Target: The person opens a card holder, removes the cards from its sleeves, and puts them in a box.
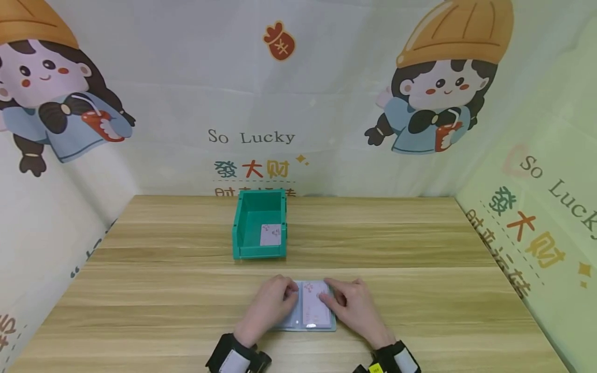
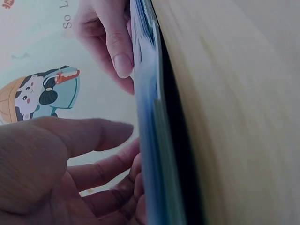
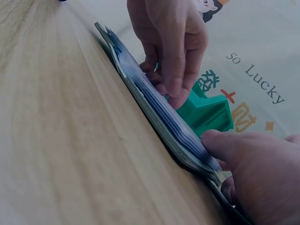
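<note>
Pale wood-grain table (image 1: 140, 290), boxed in on the left, at the back and on the right by printed cloth (image 1: 186, 93); at far left a cartoon girl (image 1: 70, 88) in an orange hat; then, toward the back of the table, a green bin (image 1: 258, 253), a loose card (image 1: 270, 235) in its front right part; "So Lucky" (image 1: 252, 137) on the cloth above it; nearer, the left hand (image 1: 269, 305), a black strap (image 1: 233, 357) at its wrist, over the left page of a pale blue album (image 1: 298, 311); album lies open on the table, in front of the bin; fingers curled, thumb close to the forefinger; cannot tell whether they pinch a page; on the album's right page, a pink card (image 1: 314, 311); right hand (image 1: 356, 305) at that side, thumb on the page, forefinger apart from it at the top edge, other fingers bent; cannot tell whether they grip the edge; second girl (image 1: 431, 98) on the back cloth; more lettering (image 1: 557, 189) at far right.

Hidden or cut off: much of the left page, under the left hand; bottom row of print at the back, partly behind the bin; first girl and the right-hand lettering, by the frame; in the wrist views the album shows nearly edge-on, a blurred stack of sleeves (image 3: 164, 110), too soft to count.
</note>
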`<action>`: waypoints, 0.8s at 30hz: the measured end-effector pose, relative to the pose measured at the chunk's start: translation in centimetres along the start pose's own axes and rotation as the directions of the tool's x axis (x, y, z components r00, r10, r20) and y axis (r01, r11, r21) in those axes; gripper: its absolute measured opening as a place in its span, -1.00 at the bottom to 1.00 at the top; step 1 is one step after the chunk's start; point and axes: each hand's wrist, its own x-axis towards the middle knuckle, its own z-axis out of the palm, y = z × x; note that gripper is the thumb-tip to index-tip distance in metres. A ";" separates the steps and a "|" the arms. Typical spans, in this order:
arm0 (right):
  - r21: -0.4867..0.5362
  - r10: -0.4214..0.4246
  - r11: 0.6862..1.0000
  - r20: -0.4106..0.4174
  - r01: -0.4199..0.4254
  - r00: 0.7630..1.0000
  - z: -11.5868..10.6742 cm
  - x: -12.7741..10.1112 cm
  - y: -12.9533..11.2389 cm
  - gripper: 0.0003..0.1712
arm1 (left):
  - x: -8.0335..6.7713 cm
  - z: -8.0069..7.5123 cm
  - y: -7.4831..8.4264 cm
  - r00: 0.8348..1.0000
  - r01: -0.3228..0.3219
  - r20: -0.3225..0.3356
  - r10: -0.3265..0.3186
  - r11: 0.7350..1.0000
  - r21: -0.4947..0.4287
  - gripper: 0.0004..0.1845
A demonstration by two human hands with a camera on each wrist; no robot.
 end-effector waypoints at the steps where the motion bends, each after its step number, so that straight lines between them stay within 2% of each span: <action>1: -0.007 0.000 1.000 0.008 0.000 1.000 0.0 0.0 0.0 -0.59 | 0.1 0.1 0.0 1.000 0.011 0.011 -0.011 1.000 -0.013 -0.89; 6: -0.042 0.056 0.998 0.062 -0.053 0.997 -0.1 0.1 -0.5 -0.49 | 0.2 0.3 0.2 0.999 0.040 0.028 -0.039 0.998 -0.049 -0.78; 11: -0.072 0.126 0.990 0.108 -0.119 0.986 -0.2 0.0 -0.8 -0.46 | 0.1 0.5 0.2 0.999 0.039 0.016 -0.038 0.997 -0.073 -0.77; 24: -0.085 0.128 0.989 0.133 -0.118 0.983 -0.3 0.1 -0.9 -0.43 | 0.3 0.6 0.1 0.997 0.078 0.028 -0.075 0.985 -0.153 -0.80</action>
